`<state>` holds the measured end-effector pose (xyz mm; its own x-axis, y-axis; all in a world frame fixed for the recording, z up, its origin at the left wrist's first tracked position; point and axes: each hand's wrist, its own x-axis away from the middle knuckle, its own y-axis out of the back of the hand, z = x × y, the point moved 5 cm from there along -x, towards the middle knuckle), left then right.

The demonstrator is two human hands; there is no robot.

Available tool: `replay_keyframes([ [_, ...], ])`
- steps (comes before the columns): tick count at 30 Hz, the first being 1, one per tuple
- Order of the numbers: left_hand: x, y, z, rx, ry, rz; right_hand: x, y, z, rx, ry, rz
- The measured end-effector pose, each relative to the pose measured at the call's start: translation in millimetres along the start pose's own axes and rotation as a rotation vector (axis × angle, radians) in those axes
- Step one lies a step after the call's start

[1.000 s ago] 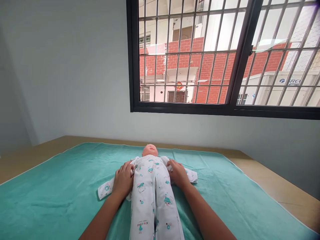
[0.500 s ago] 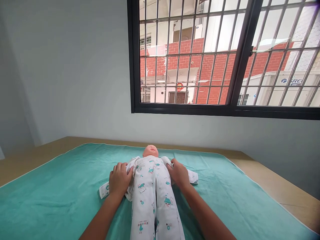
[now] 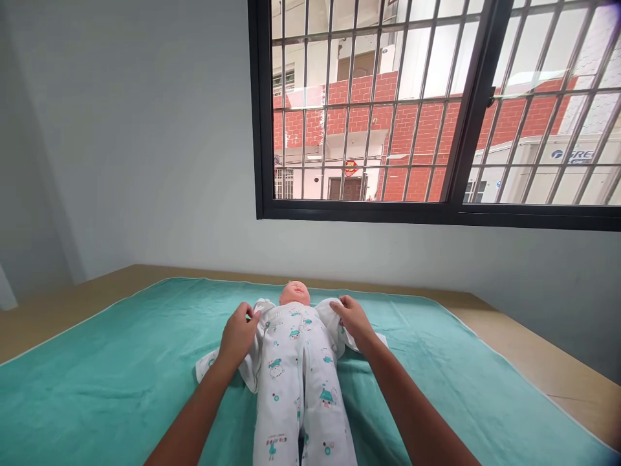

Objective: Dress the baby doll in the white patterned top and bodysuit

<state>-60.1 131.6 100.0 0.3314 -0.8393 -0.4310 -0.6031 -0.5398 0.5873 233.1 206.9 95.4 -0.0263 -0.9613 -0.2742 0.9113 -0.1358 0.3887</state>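
Both hands moved vs 0.5 s ago. L hand [image 3: 237, 335] is up nr the shoulder of the white printed outfit [image 3: 301, 336]; R hand [image 3: 355, 321] has also come up, w/ the R sleeve [image 3: 340, 336] now raised & puffed out, not flat.

Grip: R looks pinched on R sleeve fabric nr the shoulder. L fingertips are bunched at the L sleeve [image 3: 251, 370] top; can't tell if fabric is actually caught between them.

Outfit position: centered between the 2 hands, legs toward the camera, 2 sleeves angled out to the sides. Doll head [image 3: 294, 294] sits just beyond the top edge, face up. All on teal cloth [image 3: 121, 349] over a wood surface [image 3: 577, 382].

Net: upper sleeves look looser around the shoulders, my read; leg section basically unchanged.
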Motion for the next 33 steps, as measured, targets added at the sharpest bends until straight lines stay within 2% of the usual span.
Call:
replay_keyframes([
  [4, 5, 4.0, -19, 0.359, 0.121, 0.108, 1, 6, 11, -0.015, 0.079, -0.02],
  [6, 11, 7.0, -33, 0.495, 0.155, 0.201, 3, 2, 15, 0.017, 0.107, -0.003],
  [10, 24, 5.2, -58, 0.662, 0.118, 0.44, 13, -20, 23, 0.115, 0.169, 0.049],
  [12, 23, 3.8, -60, 0.641, 0.085, 0.441, 20, -31, 27, 0.163, 0.214, 0.097],
  [15, 14, 3.8, -49, 0.448, 0.044, 0.301, 27, -34, 35, 0.206, 0.257, 0.215],
  [19, 8, 3.6, -33, -0.059, -0.06, 0.133, 28, -20, 42, 0.275, 0.253, 0.35],
  [22, 19, -3.0, -24, -0.234, -0.049, 0.156, 30, -17, 45, 0.355, 0.315, 0.304],
  [24, 33, -8.6, -13, -0.222, -0.007, 0.222, 35, -20, 42, 0.341, 0.331, 0.244],
  [27, 52, -11.5, 10, -0.036, 0.009, 0.282, 48, -21, 23, 0.188, 0.306, 0.181],
  [30, 67, -9.2, 35, 0.131, 0.004, 0.297, 65, -4, -8, 0.048, 0.285, 0.086],
  [33, 77, -9.8, 45, 0.046, -0.053, 0.308, 78, 15, -38, 0.126, 0.219, 0.029],
])
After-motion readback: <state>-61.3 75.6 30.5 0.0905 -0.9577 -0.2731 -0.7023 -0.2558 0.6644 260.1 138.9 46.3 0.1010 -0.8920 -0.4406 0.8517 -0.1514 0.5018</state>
